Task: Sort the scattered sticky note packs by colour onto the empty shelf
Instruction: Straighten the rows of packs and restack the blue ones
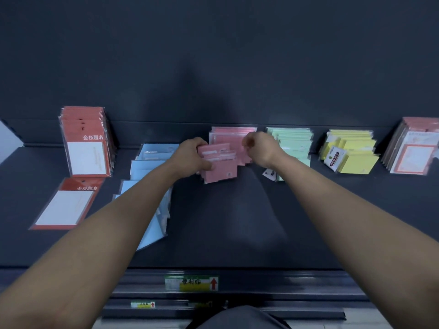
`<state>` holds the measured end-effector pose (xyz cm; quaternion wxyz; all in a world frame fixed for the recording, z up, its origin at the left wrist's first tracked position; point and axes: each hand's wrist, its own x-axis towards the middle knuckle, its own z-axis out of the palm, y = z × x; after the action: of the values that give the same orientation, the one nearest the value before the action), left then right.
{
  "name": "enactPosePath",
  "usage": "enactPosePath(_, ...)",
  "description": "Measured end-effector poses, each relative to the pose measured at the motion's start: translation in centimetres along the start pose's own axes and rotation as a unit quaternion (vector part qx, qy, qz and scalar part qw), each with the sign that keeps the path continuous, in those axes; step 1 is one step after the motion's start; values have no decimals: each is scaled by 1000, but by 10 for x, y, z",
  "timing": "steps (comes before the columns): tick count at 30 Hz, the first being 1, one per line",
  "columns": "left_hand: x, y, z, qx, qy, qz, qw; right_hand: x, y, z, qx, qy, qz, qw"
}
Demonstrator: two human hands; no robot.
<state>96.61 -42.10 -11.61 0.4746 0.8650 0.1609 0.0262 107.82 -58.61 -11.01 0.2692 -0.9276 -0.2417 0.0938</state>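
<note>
On the dark shelf (237, 222) sticky note packs stand in colour groups: blue packs (152, 167) at centre left, pink packs (234, 136) in the middle, green packs (294, 141) and yellow packs (351, 153) to the right. My left hand (190, 157) grips a bunch of pink packs (219, 167) by their left edge, just in front of the pink row. My right hand (260, 148) is closed at the right side of the pink packs, pinching their upper edge; its fingertips are hidden behind the fist.
Red-bordered card packs (88, 143) stand at the far left, with one lying flat (66, 205) in front. More red-and-white packs (413, 148) lean at the far right. A price label (191, 283) sits on the shelf's front rail, with lower shelves below it.
</note>
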Motion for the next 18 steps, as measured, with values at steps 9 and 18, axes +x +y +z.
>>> enactPosePath(9, -10, -5, -10, 15, 12, -14, 1000, -9, 5, 31, -99, 39, -58, 993)
enactPosePath(18, -8, -7, -13, 14, 5, -23, 1000, -5, 9, 38, -135, 63, -71, 986)
